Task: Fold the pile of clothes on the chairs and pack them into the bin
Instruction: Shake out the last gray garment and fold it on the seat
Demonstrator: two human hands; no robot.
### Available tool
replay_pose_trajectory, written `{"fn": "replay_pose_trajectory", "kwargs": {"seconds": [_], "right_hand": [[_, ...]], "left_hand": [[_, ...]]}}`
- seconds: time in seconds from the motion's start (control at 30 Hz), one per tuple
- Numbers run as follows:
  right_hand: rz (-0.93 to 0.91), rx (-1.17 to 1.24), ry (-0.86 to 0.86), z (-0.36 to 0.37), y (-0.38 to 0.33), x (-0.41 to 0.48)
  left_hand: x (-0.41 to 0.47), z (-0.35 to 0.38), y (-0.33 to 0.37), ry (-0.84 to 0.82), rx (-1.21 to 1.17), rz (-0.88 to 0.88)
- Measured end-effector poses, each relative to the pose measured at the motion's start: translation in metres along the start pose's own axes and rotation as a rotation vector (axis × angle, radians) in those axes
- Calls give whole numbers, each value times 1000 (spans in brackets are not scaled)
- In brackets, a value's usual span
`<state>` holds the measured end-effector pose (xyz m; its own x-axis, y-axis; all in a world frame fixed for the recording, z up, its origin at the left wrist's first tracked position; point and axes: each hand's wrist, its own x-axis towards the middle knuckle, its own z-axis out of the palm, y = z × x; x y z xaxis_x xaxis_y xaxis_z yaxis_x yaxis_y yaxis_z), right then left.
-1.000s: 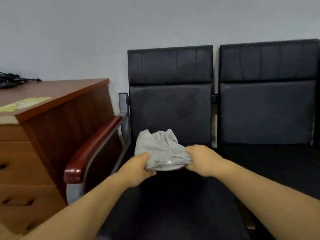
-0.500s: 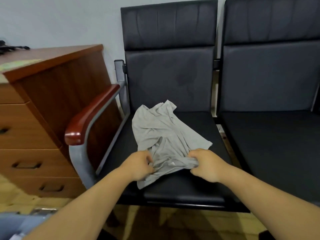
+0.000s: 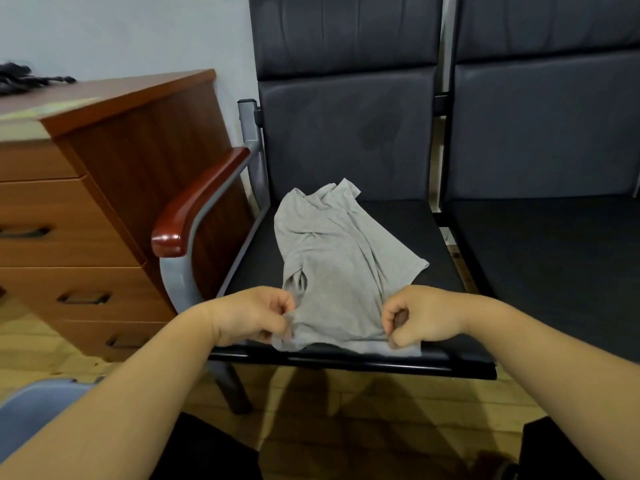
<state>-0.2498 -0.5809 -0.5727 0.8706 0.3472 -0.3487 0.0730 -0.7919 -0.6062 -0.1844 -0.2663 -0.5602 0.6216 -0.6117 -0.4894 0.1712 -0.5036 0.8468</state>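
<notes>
A crumpled grey garment (image 3: 341,268) lies on the seat of the left black chair (image 3: 408,220), stretched from the backrest toward the front edge. My left hand (image 3: 254,315) pinches its near left corner at the seat's front. My right hand (image 3: 420,315) pinches the near right part of the hem, fingers curled over the cloth. The near edge is pulled flat between both hands; the far part stays bunched. A blue-grey rim, perhaps the bin (image 3: 31,407), shows at the lower left corner.
A wooden drawer cabinet (image 3: 86,209) stands left of the chair, with dark cables (image 3: 20,77) on top. The chair's red-brown armrest (image 3: 201,202) juts out between them. A second black chair (image 3: 554,220) adjoins on the right. The floor is wooden.
The garment went from bunched between my hands to laid out on the seat. My hands moved apart and nearer the front edge, spreading the hem. The view tilted downward.
</notes>
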Motion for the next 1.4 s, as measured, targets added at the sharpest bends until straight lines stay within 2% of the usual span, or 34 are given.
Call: {"fn": "replay_pose_trajectory", "kwargs": {"seconds": [0.07,0.13,0.2,0.3,0.4,0.6,0.7,0.77,0.9,1.0,1.07,1.23,1.33,1.4], "right_hand": [[14,43,-21,1,-5,0],[33,52,74,2,-7,4],[64,29,195,3,-7,11],[140,-14,347,0,1,20],[176,-53,398,-2,14,29],[16,-145,465,13,22,56],[-14,-161,487,14,20,69],[-25,-160,490,14,19,76],[-14,-182,464,13,19,88],[15,-175,465,10,19,97],[32,-165,478,9,18,101],[38,-158,487,11,13,107],[39,-176,503,14,9,109],[38,-165,504,16,8,110]], "left_hand": [[-6,7,-2,-86,90,-99],[-3,12,0,-20,158,-177],[4,16,2,185,209,-168],[20,14,0,554,353,-42],[40,4,-4,741,574,0],[87,-13,-12,773,823,51],[97,-27,-12,803,847,9],[94,-39,-12,846,728,5],[71,-57,-17,844,223,-48],[50,-71,-27,791,85,-149],[44,-81,-34,831,155,-171],[50,-75,-42,886,542,-147],[64,-59,-33,877,723,8],[77,-47,-28,780,863,131]]}}
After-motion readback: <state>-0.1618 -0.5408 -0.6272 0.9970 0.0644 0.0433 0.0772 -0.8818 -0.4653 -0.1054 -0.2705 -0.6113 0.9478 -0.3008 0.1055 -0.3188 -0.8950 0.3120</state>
